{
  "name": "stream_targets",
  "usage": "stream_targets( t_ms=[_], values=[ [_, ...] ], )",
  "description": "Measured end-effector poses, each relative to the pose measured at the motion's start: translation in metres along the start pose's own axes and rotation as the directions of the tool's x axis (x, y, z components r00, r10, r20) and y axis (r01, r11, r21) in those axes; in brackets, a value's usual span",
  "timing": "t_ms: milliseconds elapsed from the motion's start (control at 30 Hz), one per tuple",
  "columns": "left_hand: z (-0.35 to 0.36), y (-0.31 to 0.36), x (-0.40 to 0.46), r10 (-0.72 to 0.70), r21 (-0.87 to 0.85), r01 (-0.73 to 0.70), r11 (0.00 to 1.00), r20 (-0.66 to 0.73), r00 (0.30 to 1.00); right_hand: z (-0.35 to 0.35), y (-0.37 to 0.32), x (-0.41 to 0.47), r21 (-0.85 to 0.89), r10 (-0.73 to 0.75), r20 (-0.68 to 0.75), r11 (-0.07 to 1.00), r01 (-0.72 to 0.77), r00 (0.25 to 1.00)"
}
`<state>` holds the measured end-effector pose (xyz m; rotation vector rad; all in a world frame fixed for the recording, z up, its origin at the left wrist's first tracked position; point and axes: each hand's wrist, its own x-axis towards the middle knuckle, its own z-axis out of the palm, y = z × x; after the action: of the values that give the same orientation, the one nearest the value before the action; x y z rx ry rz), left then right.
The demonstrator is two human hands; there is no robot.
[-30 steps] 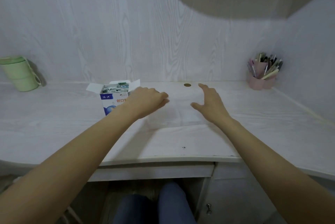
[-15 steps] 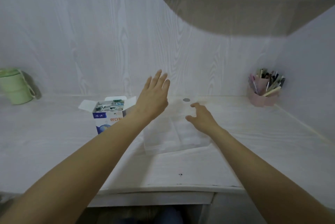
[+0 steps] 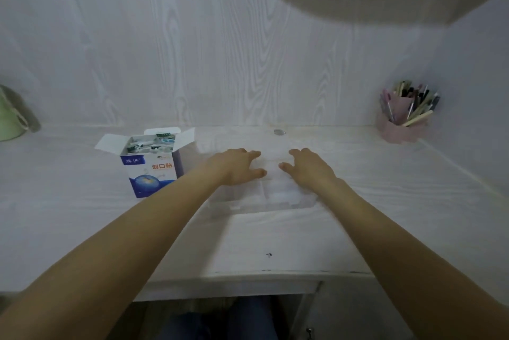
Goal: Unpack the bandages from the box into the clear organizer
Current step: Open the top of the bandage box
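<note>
Dropped my left hand (image 3: 237,166) back beside my right hand (image 3: 309,167), both flat, fingers loose on the barely visible clear organizer (image 3: 275,196).

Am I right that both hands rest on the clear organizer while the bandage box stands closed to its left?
Not quite: the bandage box is open, flaps up, packets showing, as the head view shows. The rest holds: left hand and right hand rest on the clear organizer, box to its left.
</note>
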<state>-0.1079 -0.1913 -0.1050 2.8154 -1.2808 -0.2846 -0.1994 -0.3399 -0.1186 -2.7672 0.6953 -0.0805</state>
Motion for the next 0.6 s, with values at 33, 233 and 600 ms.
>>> stream_targets(
  t_ms=[33,233,600],
  values=[
    [0.000,-0.001,0.002,0.008,-0.032,-0.008,0.999,0.003,1.000,-0.001,0.000,0.000,0.001,0.006,-0.002,1.000,-0.006,1.000],
    [-0.004,0.000,-0.001,0.026,-0.087,-0.030,0.996,-0.050,0.998,-0.002,-0.002,-0.006,0.000,0.026,0.041,1.000,-0.026,0.999],
    [-0.047,-0.042,-0.063,0.007,-0.148,-0.107,0.983,-0.558,0.830,-0.042,-0.086,-0.033,0.274,-0.339,-0.254,0.873,0.404,0.906]
  ],
)
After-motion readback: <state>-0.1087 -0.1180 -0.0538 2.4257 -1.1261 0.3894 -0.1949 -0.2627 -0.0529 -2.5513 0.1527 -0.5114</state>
